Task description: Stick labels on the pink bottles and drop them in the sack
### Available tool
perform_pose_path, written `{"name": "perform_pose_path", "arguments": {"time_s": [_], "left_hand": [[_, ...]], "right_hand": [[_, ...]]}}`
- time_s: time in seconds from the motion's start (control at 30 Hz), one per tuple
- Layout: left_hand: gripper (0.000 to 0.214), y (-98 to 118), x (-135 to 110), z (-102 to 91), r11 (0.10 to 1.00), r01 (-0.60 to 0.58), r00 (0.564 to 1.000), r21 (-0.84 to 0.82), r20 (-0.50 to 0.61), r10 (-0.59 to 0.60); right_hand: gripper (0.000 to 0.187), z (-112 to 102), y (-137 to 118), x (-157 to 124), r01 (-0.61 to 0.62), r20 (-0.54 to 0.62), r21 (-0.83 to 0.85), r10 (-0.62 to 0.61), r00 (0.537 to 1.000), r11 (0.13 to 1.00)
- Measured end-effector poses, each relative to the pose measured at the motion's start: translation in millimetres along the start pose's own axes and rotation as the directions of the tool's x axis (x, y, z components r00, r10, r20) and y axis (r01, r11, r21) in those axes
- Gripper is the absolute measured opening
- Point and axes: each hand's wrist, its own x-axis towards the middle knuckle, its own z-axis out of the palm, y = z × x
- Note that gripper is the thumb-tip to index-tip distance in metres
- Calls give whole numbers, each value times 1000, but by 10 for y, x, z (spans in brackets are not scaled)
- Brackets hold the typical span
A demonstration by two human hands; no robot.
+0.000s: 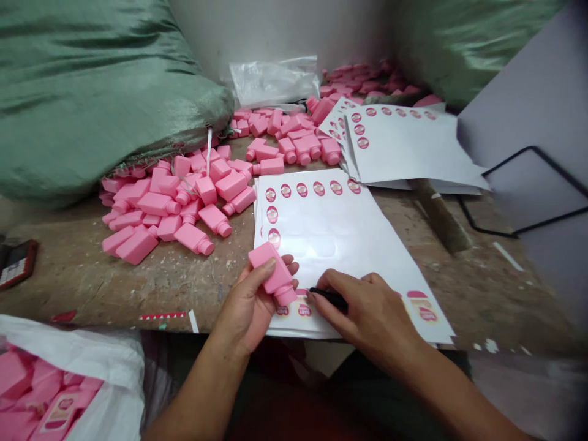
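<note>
A pink plastic bottle [272,272] lies in my left hand [253,304], gripped between thumb and fingers with its neck tilted down to the right. My right hand [367,306] is closed around a slim black tool [331,298], whose kind I cannot make out. The tool's tip is at a label near the lower edge of a white sticker sheet [340,245]. Small oval stickers [318,188] run along the sheet's top and left side. Larger "BABY" labels [304,308] sit at its lower edge, partly covered by my hands.
Heaped pink bottles [158,202] spill beside a large green sack [92,92]. More sticker sheets [408,147] lie at the back right, near a black wire frame [528,233]. A white bag [124,361] with labelled pink bottles stands lower left; a calculator [18,263] lies above it.
</note>
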Motion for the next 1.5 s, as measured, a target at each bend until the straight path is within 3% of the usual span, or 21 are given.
{"name": "perform_pose_path", "arguments": {"time_s": [0.1, 0.17, 0.27, 0.33, 0.37, 0.43, 0.53, 0.6, 0.83, 0.93, 1.03, 1.1, 1.17, 1.27, 1.37, 1.5], "left_hand": [[28, 24, -2, 32, 1000, 8, 1000, -3, -25, -8], [26, 30, -4, 45, 1000, 5, 999, 6, -50, -5], [25, 12, -8, 37, 999, -14, 998, 47, -66, 17], [26, -10, -10, 22, 994, -49, 998, 102, -35, 52], [26, -20, -11, 16, 989, -70, 997, 131, -12, 72], [28, -34, -13, 14, 980, -99, 995, 171, 18, 98], [29, -33, -24, 34, 984, -92, 996, 150, -5, 94], [28, -27, -37, 52, 990, -79, 996, 114, -40, 84], [31, -28, -43, 34, 996, -61, 997, 61, -42, 63], [32, -38, -24, 19, 997, -53, 998, 58, -27, 54], [31, -40, -3, 19, 997, -50, 998, 58, -39, 53], [32, -38, 8, 18, 998, -43, 998, 52, -44, 46], [31, -37, 10, 13, 997, -44, 998, 60, -33, 46], [34, -52, -34, 10, 984, -97, 995, 148, 24, 94], [39, -93, -131, 31, 968, -117, 989, 223, 111, 94], [38, -173, -248, 76, 985, -57, 985, 164, 172, 29]], "right_hand": [[22, 33, -5, 24, -95, 6, 15, 95, 995, 995], [23, 2, 24, 52, -223, 94, 157, 210, 973, 962], [31, -137, 110, 85, -433, 275, 498, 337, 901, 751], [36, -243, 158, 85, -480, 308, 626, 371, 876, 615], [37, -283, 170, 77, -475, 293, 639, 379, 878, 605], [34, -314, 168, 47, -429, 234, 567, 362, 902, 703], [22, -234, 127, -10, -306, 167, 292, 267, 949, 906], [15, -139, 102, -41, -217, 136, 135, 199, 971, 967], [15, 64, 86, -63, -2, -70, -31, 0, 998, 1000], [16, 95, 68, -47, 22, -84, -16, -23, 996, 1000], [18, 45, 38, -43, -33, -15, 146, 35, 999, 989], [21, -54, 23, -43, -151, 105, 366, 120, 987, 918], [26, -179, 16, -36, -308, 243, 563, 203, 949, 767], [28, -321, 14, -5, -435, 322, 698, 293, 900, 568], [25, -351, 8, 30, -427, 289, 755, 332, 898, 497], [32, -317, -9, 51, -376, 251, 781, 300, 920, 499]]}}
